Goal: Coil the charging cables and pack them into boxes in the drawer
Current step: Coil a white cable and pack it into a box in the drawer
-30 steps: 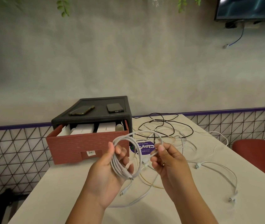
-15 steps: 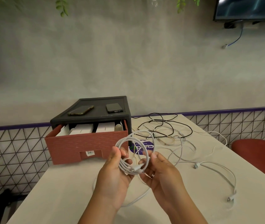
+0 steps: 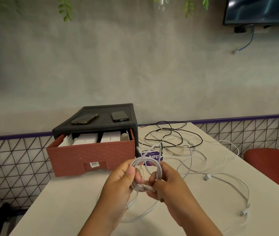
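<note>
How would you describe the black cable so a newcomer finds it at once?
Start at the black drawer cabinet on the white table. Just right of it, the black cable lies in loose loops. It alone is dark; its neighbours are pale.

Pale table (image 3: 67, 201), long edge running away toward wall. Far left corner: black cabinet (image 3: 135, 128) standing on it, its red-brown drawer (image 3: 91, 155) pulled out over the tabletop. Just right of cabinet, a round purple sticker (image 3: 152, 158) flat on surface; behind that, black cables (image 3: 171, 132) in a loose tangle at the far edge, and white cables (image 3: 229, 178) sprawling in open loops across the right half, one plug (image 3: 207, 177) lying mid-table.
</note>
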Demonstrator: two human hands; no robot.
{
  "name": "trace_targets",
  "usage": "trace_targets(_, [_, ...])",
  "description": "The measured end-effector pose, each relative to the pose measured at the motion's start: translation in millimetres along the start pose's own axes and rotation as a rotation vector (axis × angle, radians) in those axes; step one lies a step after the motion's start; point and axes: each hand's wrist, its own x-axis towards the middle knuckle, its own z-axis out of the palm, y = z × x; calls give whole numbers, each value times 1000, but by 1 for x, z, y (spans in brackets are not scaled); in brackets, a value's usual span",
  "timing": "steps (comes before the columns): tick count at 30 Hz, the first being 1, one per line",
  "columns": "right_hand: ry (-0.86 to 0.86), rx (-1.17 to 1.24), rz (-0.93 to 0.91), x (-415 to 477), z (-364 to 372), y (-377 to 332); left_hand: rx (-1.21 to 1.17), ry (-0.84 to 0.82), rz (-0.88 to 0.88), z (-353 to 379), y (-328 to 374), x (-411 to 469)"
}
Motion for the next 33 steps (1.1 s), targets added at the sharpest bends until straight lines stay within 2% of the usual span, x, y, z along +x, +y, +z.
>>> trace_targets(4, [39,-154,-68,2,-8,-6,-84,-125,-122,-8,4,-2])
trace_targets(6, [26,-190,-88,1,-8,-11,-195,-124,-212,-7,8,-3])
trace_targets(8, [4,-211,-104,0,-6,-13,-319,-37,-257,-4,9,-3])
trace_targets(11, [-44,-295,-170,-1,-6,-14,-417,135,-201,0,5,-1])
trace_targets(17, [4,-772,-322,-4,-12,-10,-406,251,-131,3,0,3])
trace_targets(21, [44,-744,-359,-9,-25,-13,-311,373,16,-13,5,8])
trace_targets(24, [44,-791,-429,-12,-34,-16,-357,419,10,-22,9,10])
trace_targets(28, [65,-988,-466,-8,-26,-10,-519,374,-18,-12,13,7])
trace_targets(30, [52,-1013,-474,-7,-18,-8,-618,330,-16,-5,16,6])
trace_targets(32, [-30,-900,-429,-12,-9,-6,-682,287,-22,5,15,2])
trace_targets(33, [-86,-743,-372,-14,-3,-6,-699,266,-34,10,12,0])
